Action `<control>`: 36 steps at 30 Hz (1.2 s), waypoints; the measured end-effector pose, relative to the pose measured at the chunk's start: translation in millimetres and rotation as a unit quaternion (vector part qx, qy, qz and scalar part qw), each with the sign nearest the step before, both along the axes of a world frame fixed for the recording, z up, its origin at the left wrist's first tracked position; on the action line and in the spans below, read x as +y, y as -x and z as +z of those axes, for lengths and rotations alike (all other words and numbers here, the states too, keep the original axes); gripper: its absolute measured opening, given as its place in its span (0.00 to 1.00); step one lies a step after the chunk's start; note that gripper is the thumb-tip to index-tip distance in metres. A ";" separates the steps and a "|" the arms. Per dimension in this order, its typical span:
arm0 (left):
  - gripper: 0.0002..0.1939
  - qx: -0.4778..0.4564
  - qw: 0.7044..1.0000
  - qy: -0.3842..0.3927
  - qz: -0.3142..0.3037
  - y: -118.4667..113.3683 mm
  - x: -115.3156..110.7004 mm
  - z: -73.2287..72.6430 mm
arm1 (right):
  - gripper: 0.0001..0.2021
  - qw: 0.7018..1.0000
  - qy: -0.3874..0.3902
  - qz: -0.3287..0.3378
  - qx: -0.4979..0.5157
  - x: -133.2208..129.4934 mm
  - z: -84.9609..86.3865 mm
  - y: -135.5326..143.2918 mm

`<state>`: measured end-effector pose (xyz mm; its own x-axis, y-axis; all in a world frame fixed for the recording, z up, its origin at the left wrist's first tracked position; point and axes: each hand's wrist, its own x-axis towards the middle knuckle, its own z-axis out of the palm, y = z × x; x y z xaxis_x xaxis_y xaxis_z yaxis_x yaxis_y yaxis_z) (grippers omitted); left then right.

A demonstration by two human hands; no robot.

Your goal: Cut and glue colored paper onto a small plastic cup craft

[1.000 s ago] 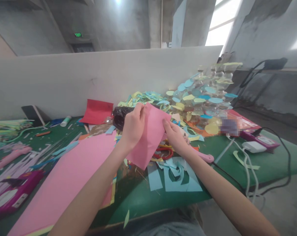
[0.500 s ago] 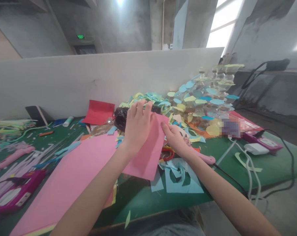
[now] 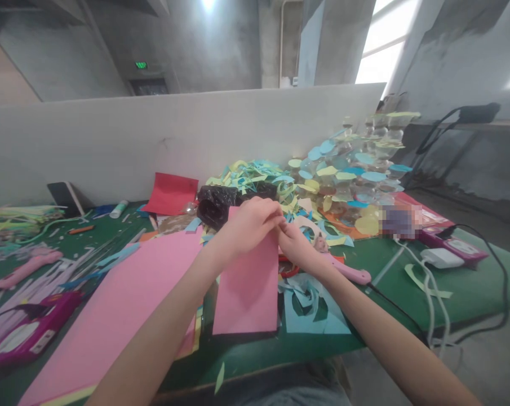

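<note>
A pink paper piece (image 3: 248, 293) hangs or lies nearly upright at the middle of the green table, its lower edge toward me. My left hand (image 3: 255, 224) is closed on its upper part, fingers bent toward the right edge. Against those fingertips, my right hand (image 3: 292, 239) pinches the paper's upper right edge. A large pink sheet (image 3: 132, 304) lies to the left, beneath my left forearm. Cut light-blue paper (image 3: 316, 318) is right of the held piece. Under my right wrist is a pink-handled tool (image 3: 351, 274) with a black cord.
Black rolls (image 3: 216, 204) and paper scraps (image 3: 255, 172) lie behind my hands. Plastic bottles with paper discs (image 3: 373, 176) stand at the back right. Purple power strips (image 3: 30, 332) and white cables (image 3: 428, 282) flank the work area. Red paper (image 3: 172, 194) leans against the partition (image 3: 111, 146).
My left hand has moved down and right, its raised fingers now bent in beside my right hand. The pink piece has straightened, and its lower edge has come closer to me.
</note>
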<state>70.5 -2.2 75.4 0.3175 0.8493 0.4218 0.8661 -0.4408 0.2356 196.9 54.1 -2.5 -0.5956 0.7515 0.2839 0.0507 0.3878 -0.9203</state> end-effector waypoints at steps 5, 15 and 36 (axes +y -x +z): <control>0.08 -0.052 0.998 0.021 -0.001 6.1 0.3 3.4 | 0.18 0.999 0.000 0.006 -0.037 -3.1 1.3 -1.9; 0.09 -0.108 0.994 0.028 -0.007 15.8 1.1 10.5 | 0.22 0.998 -0.036 0.033 -0.029 -4.3 6.6 -1.5; 0.11 -0.289 0.914 -0.146 0.247 114.7 -28.5 50.8 | 0.27 0.987 -0.046 0.142 -0.057 -12.7 6.7 -4.6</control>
<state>-44.2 -30.7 126.2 -0.4203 0.6534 0.6297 0.7451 -0.1476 0.6504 201.4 41.5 4.3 -0.8112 0.5232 0.2611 0.0294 0.4825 -0.8754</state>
